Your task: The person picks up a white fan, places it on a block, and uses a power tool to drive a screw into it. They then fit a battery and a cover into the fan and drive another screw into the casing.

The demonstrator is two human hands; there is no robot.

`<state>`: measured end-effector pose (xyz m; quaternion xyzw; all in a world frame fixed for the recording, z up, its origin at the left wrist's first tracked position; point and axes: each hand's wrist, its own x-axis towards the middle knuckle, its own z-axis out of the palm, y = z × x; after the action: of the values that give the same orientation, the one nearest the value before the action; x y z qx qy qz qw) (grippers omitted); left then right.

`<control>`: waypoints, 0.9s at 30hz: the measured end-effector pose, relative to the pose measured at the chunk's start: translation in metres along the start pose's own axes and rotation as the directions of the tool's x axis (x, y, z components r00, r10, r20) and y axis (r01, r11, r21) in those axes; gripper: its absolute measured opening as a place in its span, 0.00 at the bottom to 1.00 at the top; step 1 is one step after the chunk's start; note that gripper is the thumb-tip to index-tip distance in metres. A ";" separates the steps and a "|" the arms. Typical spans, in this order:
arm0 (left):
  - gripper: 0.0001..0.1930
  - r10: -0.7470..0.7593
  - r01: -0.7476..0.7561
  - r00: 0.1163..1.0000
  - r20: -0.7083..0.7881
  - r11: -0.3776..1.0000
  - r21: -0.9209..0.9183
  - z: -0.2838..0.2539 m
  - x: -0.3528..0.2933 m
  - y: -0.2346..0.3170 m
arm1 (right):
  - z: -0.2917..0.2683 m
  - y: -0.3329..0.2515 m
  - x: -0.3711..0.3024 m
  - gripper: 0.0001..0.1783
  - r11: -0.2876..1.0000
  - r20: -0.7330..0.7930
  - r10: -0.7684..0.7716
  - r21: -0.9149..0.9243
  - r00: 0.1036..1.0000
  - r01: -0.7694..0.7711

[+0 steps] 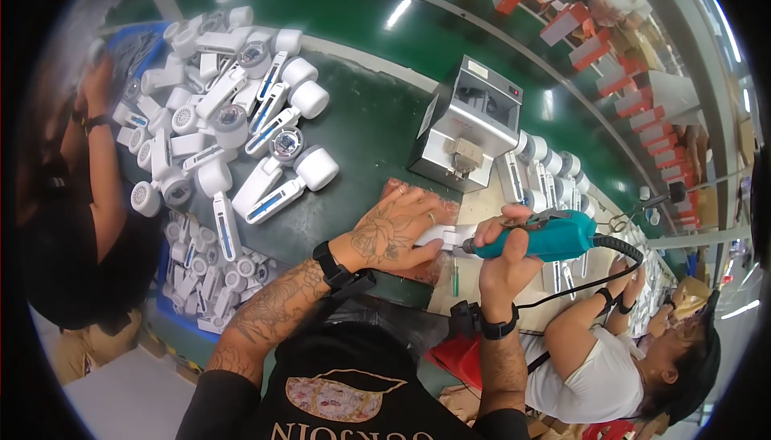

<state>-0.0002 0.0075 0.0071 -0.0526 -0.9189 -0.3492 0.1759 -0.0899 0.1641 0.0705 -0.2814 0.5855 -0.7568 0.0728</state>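
Note:
My right hand (509, 262) is wrapped round a teal electric screwdriver (554, 236), which lies nearly level with its tip pointing left. That tip meets a white plastic housing (440, 237) on the bench. My left hand (395, 230) presses down over the housing, thumb and fingers about it, so most of it is hidden. Under this hand lies a reddish-brown mat (422, 272). From the screwdriver's rear runs a black coiled cord (622, 245).
A pile of white handheld devices (217, 95) covers the far left; more fill a blue bin (183, 309). A silver screw feeder (474, 123) stands ahead, with white devices (554, 171) to its right. Co-workers sit left (88, 223) and right (590, 368).

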 end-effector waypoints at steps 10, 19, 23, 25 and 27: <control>0.22 0.005 -0.007 0.999 0.036 0.999 0.031 0.000 0.001 0.002 | -0.001 0.019 -0.009 0.21 0.995 0.025 0.008 0.098 1.000 -0.010; 0.22 0.065 -0.064 0.997 -0.045 0.998 0.010 -0.009 0.000 -0.001 | 0.007 0.023 -0.009 0.18 0.997 -0.024 0.005 0.073 1.000 -0.003; 0.21 0.170 -0.164 0.985 -0.040 0.979 0.122 -0.008 -0.012 0.020 | -0.016 0.018 -0.026 0.23 0.990 -0.206 0.143 0.026 0.968 -0.141; 0.18 0.226 -0.217 0.974 -0.013 0.947 0.236 -0.002 -0.030 0.034 | -0.016 -0.011 -0.033 0.24 0.959 -0.109 -0.012 0.282 0.994 0.043; 0.18 0.049 -0.047 0.998 -0.038 0.998 0.052 -0.018 -0.051 0.036 | -0.012 -0.041 -0.040 0.26 0.953 -0.101 -0.118 0.269 0.988 0.141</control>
<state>0.0601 0.0234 0.0238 -0.0632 -0.9224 -0.3221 0.2035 -0.0537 0.2040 0.0930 -0.2743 0.4573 -0.8451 0.0370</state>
